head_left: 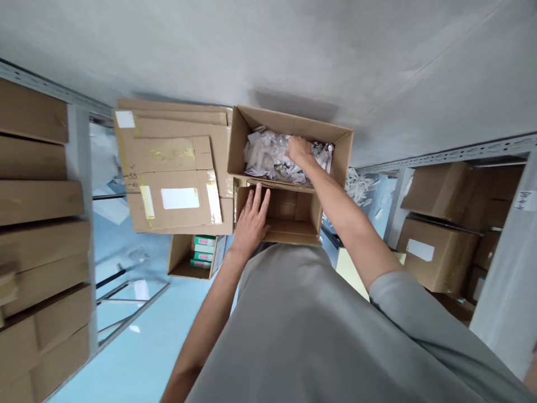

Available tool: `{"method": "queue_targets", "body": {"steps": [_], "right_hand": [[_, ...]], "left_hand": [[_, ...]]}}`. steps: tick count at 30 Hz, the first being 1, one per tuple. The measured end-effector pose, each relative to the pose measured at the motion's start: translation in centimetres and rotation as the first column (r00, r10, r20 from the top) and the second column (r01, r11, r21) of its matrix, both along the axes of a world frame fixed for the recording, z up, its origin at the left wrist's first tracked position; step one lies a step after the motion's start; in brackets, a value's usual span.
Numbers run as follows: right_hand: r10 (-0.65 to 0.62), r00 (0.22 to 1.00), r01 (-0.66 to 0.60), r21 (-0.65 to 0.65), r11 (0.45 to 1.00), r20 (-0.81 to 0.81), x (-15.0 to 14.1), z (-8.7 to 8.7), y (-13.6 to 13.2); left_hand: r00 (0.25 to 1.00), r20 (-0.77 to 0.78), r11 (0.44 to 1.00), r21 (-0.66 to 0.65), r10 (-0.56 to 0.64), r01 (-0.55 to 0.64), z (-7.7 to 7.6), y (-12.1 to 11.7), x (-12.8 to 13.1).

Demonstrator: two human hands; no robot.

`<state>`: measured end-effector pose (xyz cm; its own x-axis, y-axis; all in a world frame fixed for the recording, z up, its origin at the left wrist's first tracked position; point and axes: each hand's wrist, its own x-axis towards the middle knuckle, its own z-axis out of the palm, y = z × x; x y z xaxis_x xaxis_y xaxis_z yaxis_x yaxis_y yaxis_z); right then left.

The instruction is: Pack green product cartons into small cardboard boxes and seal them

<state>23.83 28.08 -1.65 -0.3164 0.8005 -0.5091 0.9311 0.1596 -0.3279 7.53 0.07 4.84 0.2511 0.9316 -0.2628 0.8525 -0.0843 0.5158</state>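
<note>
My right hand (299, 150) reaches down into the far open cardboard box (289, 116), among clear plastic bags (268, 154) and white pieces with dark print. Its fingers curl into the contents, and what they grip is hidden. Directly in front of my body stands a second open cardboard box (289, 226), with only its bare inside showing. My left hand (251, 215) lies over this near box's left edge, fingers stretched out and a little spread, fingertips near the wall between both boxes. It holds nothing that I can see.
Flattened cardboard (180, 159) is stacked left of the boxes. Below it, a small box (180, 257) holds green-and-white packets (203, 249). Shelves with cartons (37, 204) stand left, more cartons (436, 246) right. White scraps (361, 187) lie on the blue floor (168, 324). A grey wall (377, 56) rises behind.
</note>
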Motion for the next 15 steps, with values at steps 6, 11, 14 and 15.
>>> {"method": "queue_targets", "body": {"steps": [6,11,14,15], "right_hand": [[-0.078,0.992,0.098,0.223,0.970,-0.099,4.0,6.4,-4.8],[-0.078,0.899,0.205,0.257,0.945,-0.431,8.8,14.3,-15.5],[-0.137,0.880,0.181,0.055,0.982,-0.456,9.7,15.2,-21.6],[-0.150,0.900,0.166,0.004,0.986,-0.409,9.6,14.7,-22.9]], "left_hand": [[0.985,0.164,0.999,0.021,0.046,-0.050,-1.2,-0.2,-0.2],[0.887,0.448,0.993,-0.010,0.112,-0.121,-2.6,-0.3,-0.3],[0.814,0.548,0.981,-0.102,0.192,-0.163,-3.0,-0.6,-0.7],[0.788,0.574,0.975,-0.135,0.221,-0.175,-3.1,-0.7,-0.9]]}}
